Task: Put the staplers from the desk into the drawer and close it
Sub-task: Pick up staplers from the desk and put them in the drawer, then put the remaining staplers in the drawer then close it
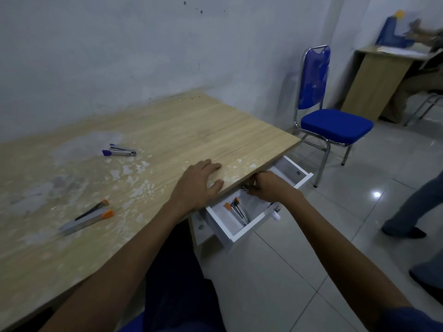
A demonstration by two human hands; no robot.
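A white drawer point(251, 224) stands pulled out under the desk's right edge. Inside it lies an orange-tipped stapler point(237, 209). My right hand point(266, 188) is down in the drawer, fingers closed around a metal stapler point(247, 186) that is mostly hidden under the desk edge. My left hand point(199, 183) rests flat on the wooden desk point(167, 130) at its edge, holding nothing. On the desk lie a purple-tipped stapler point(118, 150) further back and an orange-tipped stapler point(87, 218) near the left front.
A blue chair point(330, 121) stands right of the desk, beyond the drawer. Another person's legs point(412, 207) are on the tiled floor at the right. A second desk point(383, 75) with papers stands at the back right. A wall runs behind the desk.
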